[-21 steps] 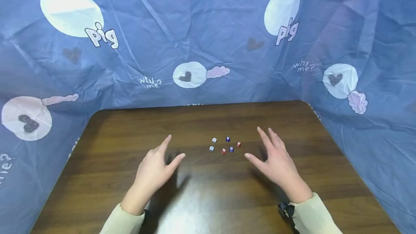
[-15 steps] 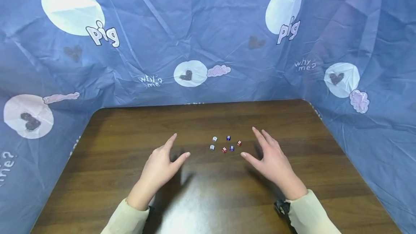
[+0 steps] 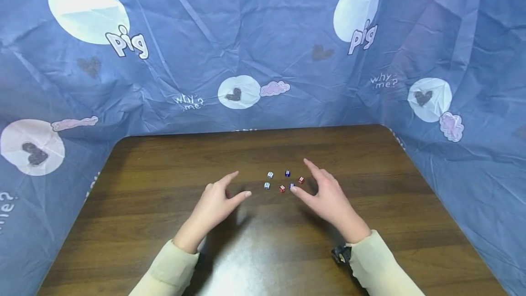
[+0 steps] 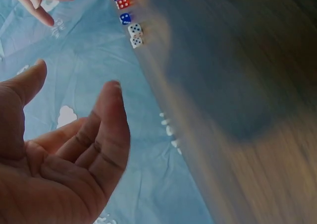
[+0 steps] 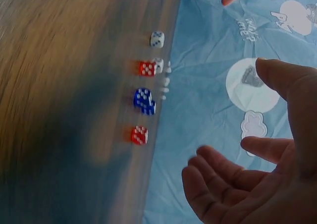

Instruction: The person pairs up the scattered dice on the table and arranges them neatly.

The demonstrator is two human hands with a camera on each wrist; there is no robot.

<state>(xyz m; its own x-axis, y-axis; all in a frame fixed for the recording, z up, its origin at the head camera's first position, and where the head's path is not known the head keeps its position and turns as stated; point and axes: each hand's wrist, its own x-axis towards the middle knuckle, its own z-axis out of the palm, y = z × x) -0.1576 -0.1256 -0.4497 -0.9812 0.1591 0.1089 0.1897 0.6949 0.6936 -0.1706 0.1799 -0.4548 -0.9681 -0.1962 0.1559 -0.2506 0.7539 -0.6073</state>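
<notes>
Several small dice lie loosely grouped on the wooden table: two white dice, one at the back (image 3: 270,175) and one nearer (image 3: 267,186), two blue, the far blue die (image 3: 287,173) being fully in sight, and two red, the nearer red die (image 3: 282,189) and the right-hand red die (image 3: 301,180). My left hand (image 3: 215,204) hovers left of the white dice, thumb and index finger spread, holding nothing. On the other side my right hand (image 3: 328,198) hovers with fingers spread and nothing in it. Its thumb tip partly covers the nearer blue die (image 3: 292,185) in the head view; contact cannot be told.
The brown wooden table (image 3: 172,163) has rounded far corners. A blue printed cloth (image 3: 246,35) hangs behind it and along both sides. A dark device (image 3: 342,255) sits at the right wrist.
Both hands have moved inward toward the dice, the left one rightward and the right one leftward. The dice stay where they were on the table.
</notes>
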